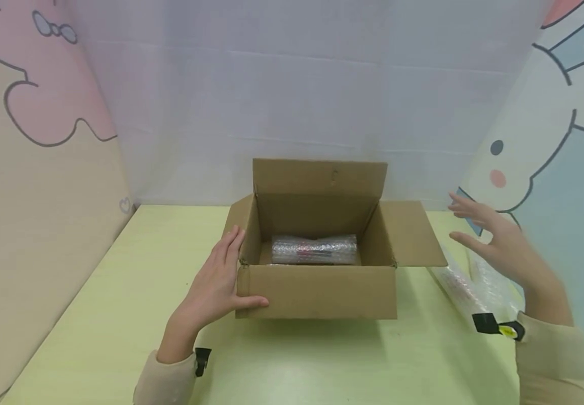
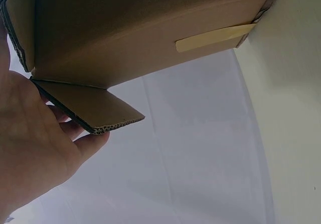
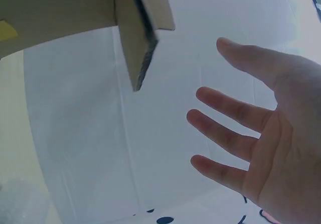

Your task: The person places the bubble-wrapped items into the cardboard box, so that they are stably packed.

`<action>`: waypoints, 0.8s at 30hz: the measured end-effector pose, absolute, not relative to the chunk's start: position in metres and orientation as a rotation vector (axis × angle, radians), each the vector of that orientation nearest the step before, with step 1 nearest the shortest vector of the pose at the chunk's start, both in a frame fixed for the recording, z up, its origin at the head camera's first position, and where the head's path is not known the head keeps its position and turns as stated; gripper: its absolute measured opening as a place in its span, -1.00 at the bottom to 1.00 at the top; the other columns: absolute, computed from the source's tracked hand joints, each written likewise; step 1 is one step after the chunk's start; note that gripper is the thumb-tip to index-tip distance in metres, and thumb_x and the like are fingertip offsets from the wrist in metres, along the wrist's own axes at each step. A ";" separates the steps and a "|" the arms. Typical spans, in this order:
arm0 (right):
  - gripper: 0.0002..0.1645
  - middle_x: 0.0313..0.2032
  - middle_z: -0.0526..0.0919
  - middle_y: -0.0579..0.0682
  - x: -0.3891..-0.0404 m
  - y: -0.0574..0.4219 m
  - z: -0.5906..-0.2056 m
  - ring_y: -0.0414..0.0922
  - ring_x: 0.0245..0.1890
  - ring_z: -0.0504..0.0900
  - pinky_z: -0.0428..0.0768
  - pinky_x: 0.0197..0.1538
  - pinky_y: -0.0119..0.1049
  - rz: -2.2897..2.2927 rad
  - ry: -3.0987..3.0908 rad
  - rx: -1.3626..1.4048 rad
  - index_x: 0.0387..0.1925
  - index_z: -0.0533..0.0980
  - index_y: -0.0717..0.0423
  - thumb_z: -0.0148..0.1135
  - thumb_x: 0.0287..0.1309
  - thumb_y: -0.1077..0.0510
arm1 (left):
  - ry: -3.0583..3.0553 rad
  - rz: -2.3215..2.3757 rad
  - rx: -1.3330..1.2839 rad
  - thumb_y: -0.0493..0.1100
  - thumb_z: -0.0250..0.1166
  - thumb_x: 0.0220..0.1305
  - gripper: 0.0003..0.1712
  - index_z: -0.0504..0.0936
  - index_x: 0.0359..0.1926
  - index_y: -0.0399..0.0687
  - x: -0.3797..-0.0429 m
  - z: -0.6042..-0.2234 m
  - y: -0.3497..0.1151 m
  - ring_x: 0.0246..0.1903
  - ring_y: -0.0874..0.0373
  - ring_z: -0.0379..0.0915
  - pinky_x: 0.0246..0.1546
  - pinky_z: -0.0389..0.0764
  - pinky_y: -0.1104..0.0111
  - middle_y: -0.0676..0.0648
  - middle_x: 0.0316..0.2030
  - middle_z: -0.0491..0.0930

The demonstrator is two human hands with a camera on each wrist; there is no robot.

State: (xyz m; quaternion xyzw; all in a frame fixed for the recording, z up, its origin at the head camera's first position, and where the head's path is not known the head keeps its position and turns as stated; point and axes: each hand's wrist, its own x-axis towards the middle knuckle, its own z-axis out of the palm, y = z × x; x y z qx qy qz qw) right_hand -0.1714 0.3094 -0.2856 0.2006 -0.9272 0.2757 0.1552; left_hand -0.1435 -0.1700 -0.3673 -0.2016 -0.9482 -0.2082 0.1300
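Observation:
An open cardboard box (image 1: 317, 293) stands on the table, its flaps folded outward. Inside lies a bubble-wrapped bundle (image 1: 314, 251) with a little red showing through; what it wraps is hidden. My left hand (image 1: 216, 287) grips the box at its front left corner, thumb on the front flap and fingers along the left flap (image 2: 90, 103). Off to the right of the box, my right hand (image 1: 499, 242) is raised with fingers spread and nothing in it. The right wrist view shows that same hand apart from the right flap (image 3: 133, 43).
More bubble-wrapped packages (image 1: 461, 287) lie on the table right of the box, partly under the right flap and forearm. A pale cloth wall (image 1: 302, 101) closes off the back. Printed panels stand at both sides of the yellow-green table (image 1: 170, 253).

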 end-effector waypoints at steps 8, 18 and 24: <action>-0.14 0.22 0.40 0.40 -0.178 0.335 -0.328 0.14 0.20 0.41 0.38 0.25 0.06 0.748 -2.747 0.386 0.51 0.04 -0.18 0.21 0.29 0.10 | -2.774 -0.616 -0.578 0.39 0.52 -0.29 0.56 -0.19 0.52 -0.21 -0.144 -0.367 -0.170 0.51 -0.15 -0.18 0.47 0.11 0.01 -0.23 0.52 -0.16; -0.14 0.19 0.33 0.56 -0.187 0.350 -0.363 0.50 0.12 0.35 0.35 0.00 0.45 0.685 -2.946 0.259 0.49 0.00 0.20 0.17 0.32 0.05 | -2.744 -0.614 -0.590 0.40 0.52 -0.30 0.56 -0.16 0.52 -0.23 -0.143 -0.367 -0.170 0.50 -0.17 -0.14 0.46 0.13 -0.01 -0.25 0.51 -0.12; -0.14 0.19 0.27 0.63 -0.188 0.357 -0.380 0.57 0.12 0.33 0.37 0.03 0.45 0.682 -3.055 0.235 0.45 0.02 0.33 0.15 0.32 0.04 | -2.736 -0.600 -0.588 0.39 0.53 -0.31 0.56 -0.14 0.51 -0.25 -0.143 -0.367 -0.170 0.49 -0.18 -0.13 0.46 0.14 -0.01 -0.27 0.51 -0.11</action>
